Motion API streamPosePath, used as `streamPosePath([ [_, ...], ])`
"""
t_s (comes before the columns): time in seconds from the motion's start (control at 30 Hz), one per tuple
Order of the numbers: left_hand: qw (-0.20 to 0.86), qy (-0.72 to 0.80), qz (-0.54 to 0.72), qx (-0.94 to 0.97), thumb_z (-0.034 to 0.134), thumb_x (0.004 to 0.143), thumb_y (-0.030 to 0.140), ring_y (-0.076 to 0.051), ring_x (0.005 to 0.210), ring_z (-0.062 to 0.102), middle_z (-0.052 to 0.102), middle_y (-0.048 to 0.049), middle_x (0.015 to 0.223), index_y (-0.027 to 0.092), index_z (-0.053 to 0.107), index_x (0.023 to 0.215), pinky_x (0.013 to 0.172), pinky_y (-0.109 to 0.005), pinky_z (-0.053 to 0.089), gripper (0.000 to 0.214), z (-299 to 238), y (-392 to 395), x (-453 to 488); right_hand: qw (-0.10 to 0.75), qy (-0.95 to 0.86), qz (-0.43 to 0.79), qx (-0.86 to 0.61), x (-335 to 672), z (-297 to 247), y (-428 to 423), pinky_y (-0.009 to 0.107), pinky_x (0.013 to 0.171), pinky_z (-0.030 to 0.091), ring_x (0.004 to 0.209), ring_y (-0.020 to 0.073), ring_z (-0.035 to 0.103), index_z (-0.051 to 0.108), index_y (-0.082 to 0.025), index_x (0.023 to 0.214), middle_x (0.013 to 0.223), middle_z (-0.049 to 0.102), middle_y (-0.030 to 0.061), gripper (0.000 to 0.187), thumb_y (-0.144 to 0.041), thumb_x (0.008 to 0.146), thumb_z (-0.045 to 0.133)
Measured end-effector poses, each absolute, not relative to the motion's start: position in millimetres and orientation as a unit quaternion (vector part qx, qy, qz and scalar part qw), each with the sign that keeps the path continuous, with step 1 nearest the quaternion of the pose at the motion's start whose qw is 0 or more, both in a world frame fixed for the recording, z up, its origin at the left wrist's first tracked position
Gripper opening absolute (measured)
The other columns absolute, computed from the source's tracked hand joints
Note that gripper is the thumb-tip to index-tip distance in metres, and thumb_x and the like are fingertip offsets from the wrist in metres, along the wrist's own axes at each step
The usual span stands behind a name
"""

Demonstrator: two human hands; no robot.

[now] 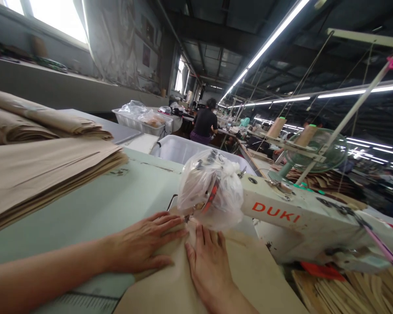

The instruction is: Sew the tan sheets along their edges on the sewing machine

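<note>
A piece of tan fabric (pixel 163 290) lies on the pale green table under the head of a sewing machine (pixel 281 211) marked DUKI. My left hand (pixel 147 242) rests flat on the cloth, fingers stretched out toward the presser foot. Close beside it, my right hand (pixel 211 261) presses on the same cloth with its fingers extended. A clear plastic bag (pixel 212 192) wraps the machine's needle end, and the needle itself is hard to make out. The fabric reaches past my right hand toward the machine's arm.
Folded tan fabric stacks (pixel 46 170) lie at the left. Behind the machine stands a white bin (pixel 173 146); a tray (pixel 140 124) holds plastic bags. Thread cones (pixel 277 127) and a green fan (pixel 327 150) are right. A seated person (pixel 205 124) is farther back. Cut pieces (pixel 356 292) lie lower right.
</note>
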State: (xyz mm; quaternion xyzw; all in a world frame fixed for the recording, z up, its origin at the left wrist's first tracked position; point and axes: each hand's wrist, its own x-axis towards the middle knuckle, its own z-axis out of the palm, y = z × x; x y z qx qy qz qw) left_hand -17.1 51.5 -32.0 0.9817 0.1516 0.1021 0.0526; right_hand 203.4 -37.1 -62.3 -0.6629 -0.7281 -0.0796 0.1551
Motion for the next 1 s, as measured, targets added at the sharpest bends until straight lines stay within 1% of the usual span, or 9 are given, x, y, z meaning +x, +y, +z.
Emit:
streamPosePath([
  [0.1, 0.055, 0.138, 0.084, 0.985, 0.046, 0.103, 0.059, -0.030, 0.148, 0.034, 0.031, -0.0096, 0.163, 0.030, 0.030, 0.160, 0.125, -0.046, 0.021, 0.066, -29, 56, -20, 0.112, -0.734, -0.072, -0.666, 202, -54, -39, 0.061, 0.108, 0.041, 0.124, 0.0354, 0.055, 0.055, -0.014, 0.139, 0.136, 0.059, 0.0170, 0.043, -0.030, 0.099, 0.055],
  [0.23, 0.043, 0.127, 0.063, 0.989, 0.048, 0.103, 0.058, -0.028, 0.149, 0.032, 0.027, -0.0107, 0.165, 0.031, 0.025, 0.161, 0.125, -0.046, 0.016, 0.068, -31, 61, -20, 0.082, -0.744, -0.058, -0.661, 205, -47, -39, 0.055, 0.107, 0.042, 0.128, 0.0347, 0.051, 0.055, -0.010, 0.139, 0.140, 0.055, 0.0180, 0.044, -0.033, 0.101, 0.053],
  [0.33, 0.030, 0.126, 0.057, 0.990, 0.048, 0.103, 0.058, -0.028, 0.150, 0.030, 0.027, -0.0118, 0.165, 0.030, 0.024, 0.161, 0.125, -0.045, 0.016, 0.069, -35, 62, -19, 0.083, -0.745, -0.065, -0.659, 208, -49, -40, 0.055, 0.109, 0.040, 0.132, 0.0346, 0.047, 0.052, -0.009, 0.142, 0.145, 0.052, 0.0182, 0.047, -0.034, 0.103, 0.050],
  [0.53, 0.030, 0.122, 0.070, 0.990, 0.054, 0.102, 0.054, -0.031, 0.149, 0.031, 0.028, -0.0144, 0.164, 0.027, 0.029, 0.160, 0.124, -0.049, 0.016, 0.068, -38, 62, -19, 0.095, -0.747, -0.076, -0.653, 211, -55, -42, 0.052, 0.113, 0.037, 0.136, 0.0325, 0.043, 0.047, -0.008, 0.147, 0.148, 0.049, 0.0164, 0.050, -0.035, 0.104, 0.047],
  [0.7, 0.025, 0.115, 0.074, 0.990, 0.056, 0.101, 0.054, -0.031, 0.150, 0.030, 0.026, -0.0138, 0.164, 0.028, 0.028, 0.161, 0.124, -0.050, 0.017, 0.070, -40, 61, -17, 0.086, -0.748, -0.071, -0.655, 212, -54, -41, 0.050, 0.114, 0.037, 0.137, 0.0307, 0.043, 0.047, -0.009, 0.147, 0.149, 0.049, 0.0146, 0.050, -0.033, 0.104, 0.049],
  [0.8, 0.025, 0.106, 0.063, 0.992, 0.060, 0.099, 0.054, -0.029, 0.150, 0.029, 0.028, -0.0122, 0.164, 0.031, 0.027, 0.160, 0.124, -0.049, 0.015, 0.073, -35, 69, -20, 0.079, -0.742, -0.073, -0.662, 204, -48, -47, 0.052, 0.112, 0.039, 0.137, 0.0329, 0.043, 0.046, -0.007, 0.148, 0.150, 0.048, 0.0170, 0.051, -0.033, 0.104, 0.048],
  [0.9, 0.027, 0.111, 0.050, 0.992, 0.070, 0.093, 0.052, -0.029, 0.147, 0.036, 0.039, -0.0091, 0.160, 0.037, 0.036, 0.156, 0.123, -0.052, 0.018, 0.074, -22, 84, -34, 0.049, -0.736, -0.060, -0.673, 190, -34, -60, 0.056, 0.106, 0.044, 0.130, 0.0374, 0.048, 0.050, -0.008, 0.146, 0.144, 0.052, 0.0197, 0.050, -0.034, 0.103, 0.049],
  [0.93, 0.027, 0.121, 0.048, 0.991, 0.074, 0.091, 0.046, -0.030, 0.144, 0.041, 0.046, -0.0089, 0.156, 0.037, 0.042, 0.153, 0.123, -0.053, 0.020, 0.070, -16, 87, -39, 0.049, -0.740, -0.042, -0.670, 186, -29, -64, 0.054, 0.104, 0.046, 0.127, 0.0373, 0.051, 0.054, -0.009, 0.142, 0.141, 0.054, 0.0195, 0.047, -0.036, 0.103, 0.049],
  [1.0, 0.024, 0.154, 0.055, 0.986, 0.076, 0.090, 0.024, -0.031, 0.136, 0.051, 0.058, -0.0098, 0.144, 0.032, 0.061, 0.138, 0.121, -0.055, 0.025, 0.050, -6, 88, -47, 0.078, -0.758, 0.021, -0.647, 182, -18, -68, 0.047, 0.098, 0.051, 0.117, 0.0326, 0.059, 0.064, -0.015, 0.130, 0.127, 0.062, 0.0153, 0.038, -0.037, 0.105, 0.046],
])
